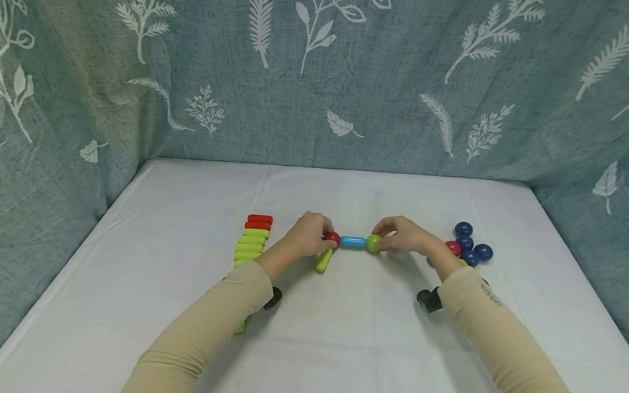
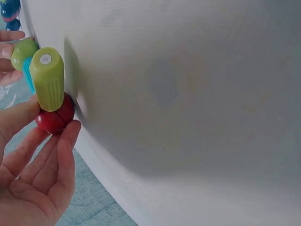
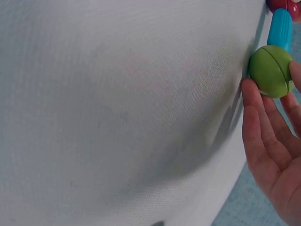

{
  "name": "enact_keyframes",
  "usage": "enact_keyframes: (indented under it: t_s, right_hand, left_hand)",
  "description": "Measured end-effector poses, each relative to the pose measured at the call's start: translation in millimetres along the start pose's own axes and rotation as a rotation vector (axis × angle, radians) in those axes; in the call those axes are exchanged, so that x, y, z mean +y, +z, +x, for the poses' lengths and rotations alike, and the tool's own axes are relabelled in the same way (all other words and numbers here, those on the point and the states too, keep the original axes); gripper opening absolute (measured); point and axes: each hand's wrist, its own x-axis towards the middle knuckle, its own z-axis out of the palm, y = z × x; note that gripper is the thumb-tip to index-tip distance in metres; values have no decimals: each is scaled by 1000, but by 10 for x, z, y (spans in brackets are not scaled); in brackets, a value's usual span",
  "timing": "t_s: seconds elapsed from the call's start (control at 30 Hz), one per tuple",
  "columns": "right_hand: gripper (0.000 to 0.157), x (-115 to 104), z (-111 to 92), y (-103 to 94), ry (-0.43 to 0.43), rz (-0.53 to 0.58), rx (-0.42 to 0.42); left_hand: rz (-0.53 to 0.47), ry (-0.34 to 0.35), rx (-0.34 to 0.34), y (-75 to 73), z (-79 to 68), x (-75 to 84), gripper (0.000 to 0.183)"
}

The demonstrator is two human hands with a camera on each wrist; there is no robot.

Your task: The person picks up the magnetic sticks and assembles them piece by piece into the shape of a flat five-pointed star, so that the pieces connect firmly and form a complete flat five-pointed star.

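A blue rod [image 1: 352, 242] lies between a red ball [image 1: 333, 239] and a green ball [image 1: 374, 243], touching both. My left hand [image 1: 309, 234] pinches the red ball between thumb and fingers. From that ball a yellow-green rod [image 2: 49, 80] sticks out toward me. The green ball [image 3: 271, 71] is held by my right hand [image 1: 404, 234], with the thumb on one side and fingers on the other. In the right wrist view, the blue rod [image 3: 280, 29] runs from the green ball toward the red one.
Left of my hands lies a column of yellow-green rods [image 1: 249, 248] topped by red rods [image 1: 259, 219], partly behind my left sleeve. Several dark blue balls [image 1: 464, 229] and a red ball [image 1: 453, 247] sit by my right forearm. A white cloth [image 1: 338, 326] covers the table; a patterned curtain [image 1: 321, 99] surrounds it.
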Motion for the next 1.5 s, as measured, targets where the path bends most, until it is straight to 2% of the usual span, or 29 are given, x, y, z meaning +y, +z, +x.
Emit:
enact_keyframes:
  t_s: [0.2, 0.47, 0.67, 0.93, 1.1, 1.4, 1.5]
  right_hand:
    - [35, -3, 21, 3, 26, 16, -6]
    - [35, -5, 60, 20, 11, 12, 17]
    - [36, -12, 51, 22, 42, 44, 62]
    - [34, -40, 12, 60, 28, 79, 50]
    - [31, -108, -20, 116, -18, 38, 5]
    - [28, -152, -58, 251, -105, 13, -190]
    - [27, -152, -61, 297, -102, 3, -230]
  left_hand:
    - [19, 3, 7, 17, 9, -19, 20]
    - [6, 3, 17, -2, -24, -38, 20]
    - [-5, -2, -20, -19, -59, -70, 23]
    - [21, -7, -63, -29, -140, -14, 24]
    - [-19, -56, -106, -20, -194, 61, 31]
    - [-8, -105, -109, 61, -217, 124, 39]
    - [-20, -109, -107, 76, -219, 137, 39]
